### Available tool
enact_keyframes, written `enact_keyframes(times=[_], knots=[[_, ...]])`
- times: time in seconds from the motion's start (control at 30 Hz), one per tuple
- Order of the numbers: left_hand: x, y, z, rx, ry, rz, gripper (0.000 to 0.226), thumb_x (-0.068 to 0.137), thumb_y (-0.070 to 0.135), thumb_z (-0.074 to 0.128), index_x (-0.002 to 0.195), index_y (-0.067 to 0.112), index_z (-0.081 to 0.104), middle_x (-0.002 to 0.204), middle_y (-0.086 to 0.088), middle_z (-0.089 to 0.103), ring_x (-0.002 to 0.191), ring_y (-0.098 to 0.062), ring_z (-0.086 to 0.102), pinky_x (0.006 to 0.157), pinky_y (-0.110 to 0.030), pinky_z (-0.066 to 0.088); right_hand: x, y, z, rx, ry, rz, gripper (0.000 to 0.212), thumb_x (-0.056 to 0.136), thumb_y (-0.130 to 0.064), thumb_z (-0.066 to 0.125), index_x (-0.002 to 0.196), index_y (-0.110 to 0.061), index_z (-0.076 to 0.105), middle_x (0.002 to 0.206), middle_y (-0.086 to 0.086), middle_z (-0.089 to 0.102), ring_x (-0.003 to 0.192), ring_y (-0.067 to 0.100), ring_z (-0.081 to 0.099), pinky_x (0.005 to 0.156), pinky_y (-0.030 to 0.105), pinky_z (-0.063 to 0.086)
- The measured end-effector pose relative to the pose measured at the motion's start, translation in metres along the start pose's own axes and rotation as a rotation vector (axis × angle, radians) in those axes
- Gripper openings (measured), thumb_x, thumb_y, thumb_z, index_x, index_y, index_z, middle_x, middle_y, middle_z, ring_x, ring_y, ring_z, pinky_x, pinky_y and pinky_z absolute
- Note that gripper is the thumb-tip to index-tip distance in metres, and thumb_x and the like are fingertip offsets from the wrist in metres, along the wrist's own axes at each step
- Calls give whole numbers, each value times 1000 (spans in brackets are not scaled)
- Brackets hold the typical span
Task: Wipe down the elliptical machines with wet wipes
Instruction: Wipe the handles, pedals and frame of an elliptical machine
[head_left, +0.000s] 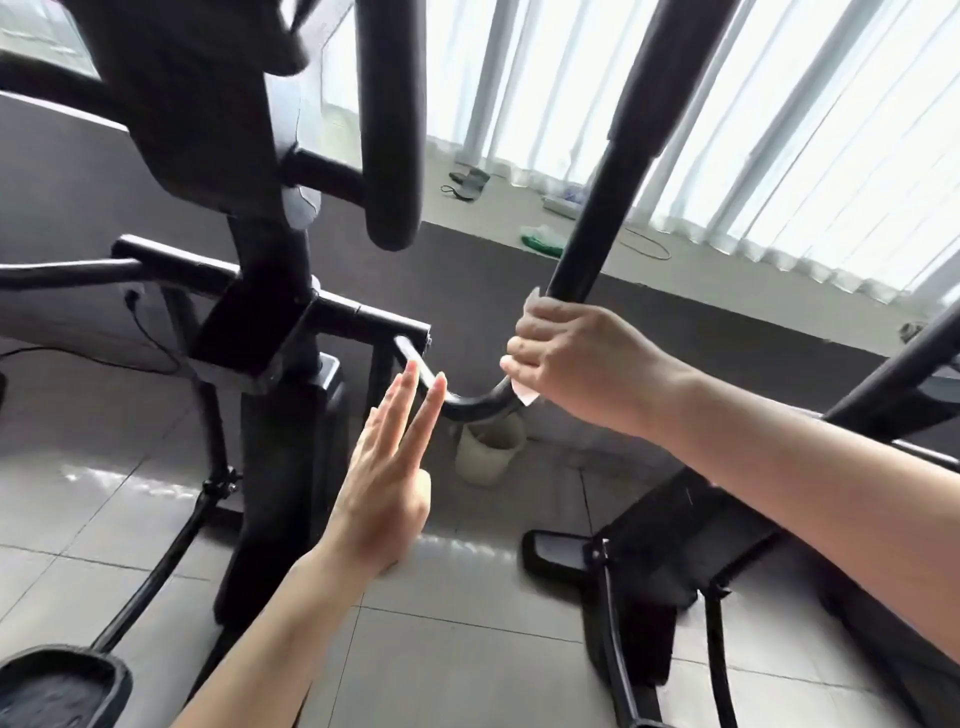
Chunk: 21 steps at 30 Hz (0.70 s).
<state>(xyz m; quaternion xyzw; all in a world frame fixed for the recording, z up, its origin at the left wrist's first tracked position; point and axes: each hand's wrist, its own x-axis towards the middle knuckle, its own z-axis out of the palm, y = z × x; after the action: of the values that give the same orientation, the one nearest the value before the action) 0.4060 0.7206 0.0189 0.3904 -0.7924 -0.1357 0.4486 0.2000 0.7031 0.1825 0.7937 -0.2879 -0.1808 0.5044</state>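
Two hands up, nearest first. My left hand (387, 483) is flat, fingers straight and together, holding nothing; fingertips sit in front of the lower bend of the bar (467, 405), contact unclear. I read it as ready to steady the bar or just keeping out of the way. My right hand (566, 353) is curled round the same bar just above the bend, with the wipe (524, 396) wrapped under the fingers; only a pale corner sticks out below the palm and a sliver at the top. Wrapping the grip makes sense: it covers the full tube circumference per pass instead of one face. Above the hand the bar runs up and right, so my guess is the stroke follows its length, and the bend below looks like the bit still to do. Left of it is the black column (270, 322) with its cross tube (374, 317). On the tile floor behind the bend stands a pale bin (488, 457), likely placed for used wipes. Further back, a sill (519, 208) with cables and oddments, then vertical blinds (779, 130).
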Motion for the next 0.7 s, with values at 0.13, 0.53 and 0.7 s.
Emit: enact_keyframes(times=[0.13,0.53,0.7], knots=[[-33,-22,-17,38,-44,-78,120,64,-28,43,157,37,5,166,7,-3,153,-17,2,119,-57,20,38,-83,7,-27,-387,-21,26,91,-15,48,109,-14,68,94,6,69,87,27,65,94,45,49],[-76,-92,-69,118,-119,-255,91,71,1,28,155,33,17,163,2,15,151,-15,10,119,-58,18,103,-101,2,426,-771,303,33,93,3,42,120,-5,60,112,7,64,102,30,64,74,32,46],[-31,-138,-62,208,-36,-353,68,90,10,45,154,25,24,161,-7,23,149,-25,18,117,-59,14,118,-129,15,228,-896,377,41,83,9,35,98,0,72,83,18,67,76,33,66,67,49,56]])
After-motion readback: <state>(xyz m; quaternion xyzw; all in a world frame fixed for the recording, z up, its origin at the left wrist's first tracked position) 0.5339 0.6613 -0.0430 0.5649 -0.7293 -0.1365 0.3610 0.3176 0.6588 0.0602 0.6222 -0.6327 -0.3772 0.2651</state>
